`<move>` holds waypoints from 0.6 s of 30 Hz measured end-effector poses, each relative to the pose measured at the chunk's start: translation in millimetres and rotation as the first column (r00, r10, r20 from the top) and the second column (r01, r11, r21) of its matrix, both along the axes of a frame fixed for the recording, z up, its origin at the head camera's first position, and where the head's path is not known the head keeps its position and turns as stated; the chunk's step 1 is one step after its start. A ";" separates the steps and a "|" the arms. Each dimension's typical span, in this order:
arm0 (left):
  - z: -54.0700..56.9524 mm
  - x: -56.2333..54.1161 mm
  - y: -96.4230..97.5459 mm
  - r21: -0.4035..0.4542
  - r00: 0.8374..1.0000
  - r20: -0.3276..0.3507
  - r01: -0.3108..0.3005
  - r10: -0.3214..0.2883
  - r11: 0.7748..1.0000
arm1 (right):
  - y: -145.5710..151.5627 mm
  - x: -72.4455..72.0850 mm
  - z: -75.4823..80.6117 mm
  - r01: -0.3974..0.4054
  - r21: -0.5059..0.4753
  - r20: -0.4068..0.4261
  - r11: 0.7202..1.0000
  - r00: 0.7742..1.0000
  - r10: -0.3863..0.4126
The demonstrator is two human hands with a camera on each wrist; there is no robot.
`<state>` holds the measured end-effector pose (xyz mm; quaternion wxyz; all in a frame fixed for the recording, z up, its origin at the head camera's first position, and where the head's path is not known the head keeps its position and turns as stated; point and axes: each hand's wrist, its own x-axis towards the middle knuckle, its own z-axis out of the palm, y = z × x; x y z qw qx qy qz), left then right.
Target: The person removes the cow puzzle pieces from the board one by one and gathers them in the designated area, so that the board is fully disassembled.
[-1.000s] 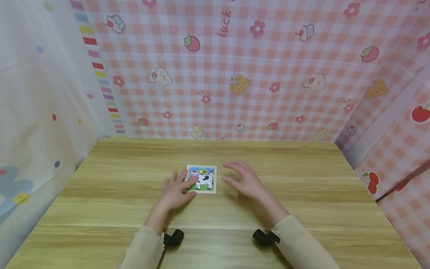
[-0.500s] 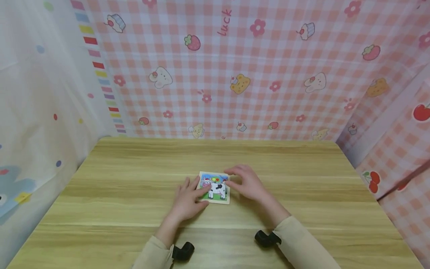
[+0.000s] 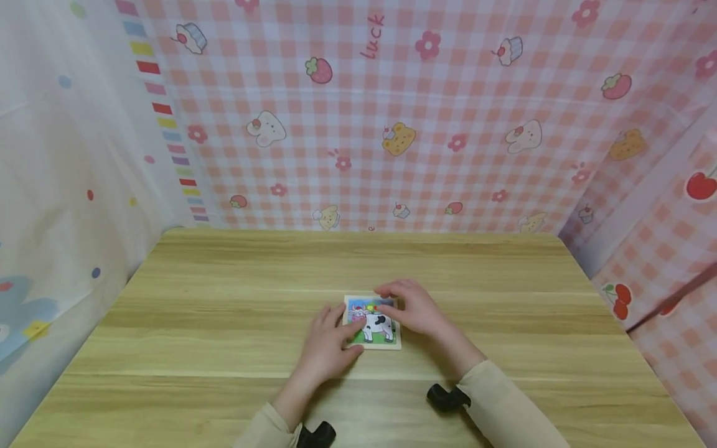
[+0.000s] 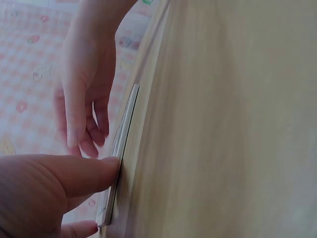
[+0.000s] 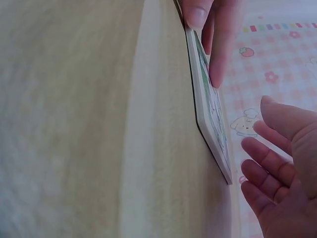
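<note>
A small square wooden board [image 3: 382, 331] with a pale rim and a cow picture lies on the table, near the middle. My left hand [image 3: 329, 345] rests at its left side, one finger laid over the picture and the thumb [image 4: 101, 176] at the near edge. In the right wrist view, the left fingertips touch the top face of the board [image 5: 210, 104]. My right hand [image 3: 416, 308] hovers over the board's far right corner, fingers loosely bent and spread, holding nothing. Its thumb overlaps the picture in the head view, hiding that corner.
The wood-grain table [image 3: 196, 330] ends at a pink checked cloth [image 3: 358, 124] behind. A pale dotted cloth [image 3: 73, 155] hangs on the left and more checked cloth [image 3: 666, 249] on the right. Black wrist mounts [image 3: 445, 398] stick out from the beige sleeves.
My left hand has slid the board to the right and nearer to me. The right hand has stayed almost in place and now overlaps the board's corner.
</note>
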<state>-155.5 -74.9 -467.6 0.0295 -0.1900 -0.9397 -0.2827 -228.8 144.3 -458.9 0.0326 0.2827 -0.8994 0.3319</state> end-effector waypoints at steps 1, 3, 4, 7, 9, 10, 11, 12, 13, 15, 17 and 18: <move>0.4 1.6 2.1 -0.005 1.000 0.002 0.001 -0.001 1.000 | 0.8 -0.3 -0.4 -0.004 0.006 -0.001 1.000 1.000 0.004; 1.7 4.0 5.9 -0.019 1.000 0.006 0.002 -0.002 1.000 | 2.1 -0.7 -0.6 -0.013 0.012 -0.001 1.000 1.000 0.013; 2.4 5.2 7.5 -0.026 1.000 0.010 0.001 0.000 1.000 | 2.5 -0.9 -0.5 -0.020 0.016 -0.004 1.000 1.000 0.020; 3.3 7.3 10.3 -0.035 1.000 0.024 -0.003 0.004 0.999 | 3.3 -2.4 -0.3 -0.039 0.027 -0.009 0.999 0.999 0.039; 4.3 7.5 10.7 -0.036 0.999 0.034 -0.004 0.005 0.999 | 3.5 -4.0 -0.2 -0.053 0.030 -0.013 0.998 0.998 0.054; 4.2 7.1 10.4 -0.037 0.999 0.036 -0.001 0.002 0.999 | 3.4 -5.2 -0.7 -0.059 0.035 -0.018 0.998 0.998 0.060; 4.0 6.3 9.9 -0.043 0.999 0.034 0.005 -0.004 0.999 | 3.2 -6.4 -0.9 -0.065 0.039 -0.021 0.997 0.998 0.066; 3.8 5.2 9.1 -0.051 0.999 0.031 0.015 -0.014 0.999 | 2.9 -7.6 -1.1 -0.071 0.043 -0.025 0.997 0.997 0.072; 4.0 3.9 8.1 -0.061 0.999 0.027 0.027 -0.025 0.998 | 2.3 -8.8 -1.5 -0.077 0.048 -0.028 0.996 0.997 0.078; 4.0 0.8 6.0 -0.085 0.998 0.020 0.058 -0.057 0.995 | 0.6 -11.4 -2.1 -0.083 0.063 -0.024 0.995 0.996 0.084; 4.4 -2.2 3.7 -0.104 0.996 0.018 0.092 -0.091 0.990 | -1.9 -13.6 -2.2 -0.088 0.079 -0.011 0.993 0.996 0.089; 5.0 -3.2 2.8 -0.104 0.994 0.025 0.107 -0.105 0.989 | -3.3 -14.6 -2.5 -0.091 0.087 -0.006 0.992 0.996 0.092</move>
